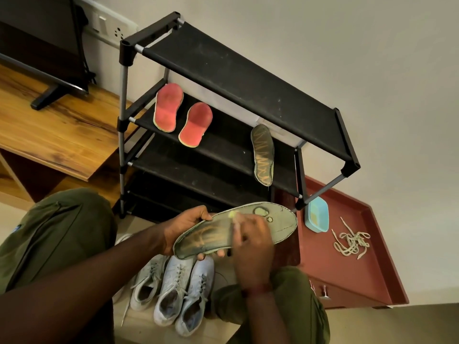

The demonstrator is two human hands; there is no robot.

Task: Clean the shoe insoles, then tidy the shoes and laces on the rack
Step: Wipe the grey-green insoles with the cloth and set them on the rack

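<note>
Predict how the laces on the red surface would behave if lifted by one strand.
The laces are thin, looping cords, so probably floppy and light. They lie tangled, so lifting one strand would likely drag others. Flat on the red surface, they shouldn't roll.

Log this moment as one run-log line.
left hand: holds green insole | right hand: holds brush on it | rack: three insoles

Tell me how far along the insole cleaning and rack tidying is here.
Set aside on the rack: two red insoles and one dark insole. In hand: the left hand grips the matching insole while the right hand works what looks like a brush on it. Left: shoes on the floor, laces tangled on the red tray.
</note>
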